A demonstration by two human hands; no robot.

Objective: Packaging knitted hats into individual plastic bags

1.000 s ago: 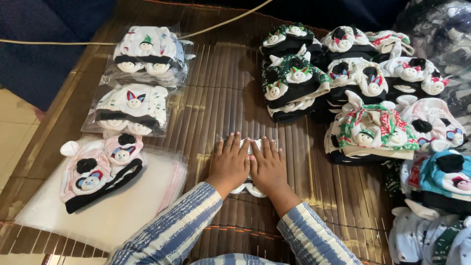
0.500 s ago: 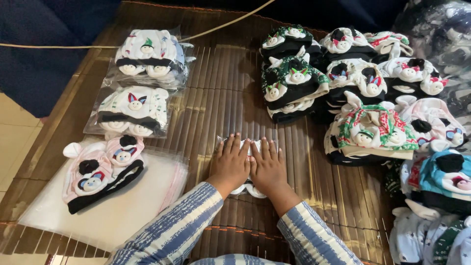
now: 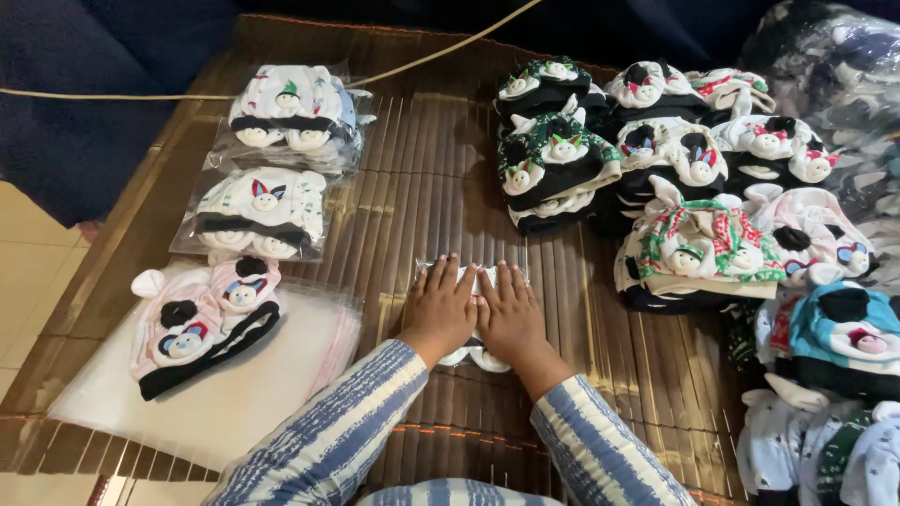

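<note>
My left hand and my right hand lie flat, side by side, palms down, on a small white hat in a clear bag on the brown bamboo mat. Only the hat's edges show around my fingers and below my wrists. Both sleeves are blue and white striped. To my left, a pink hat with small animal faces rests on a stack of clear plastic bags.
Two bagged white hats lie at the left back. Stacks of loose hats fill the right side, with teal and white ones at the right edge. A thin cord crosses the back. A tiled floor lies left.
Both hands have stayed pressed flat on the bagged hat. Only the camera view has shifted very slightly.
</note>
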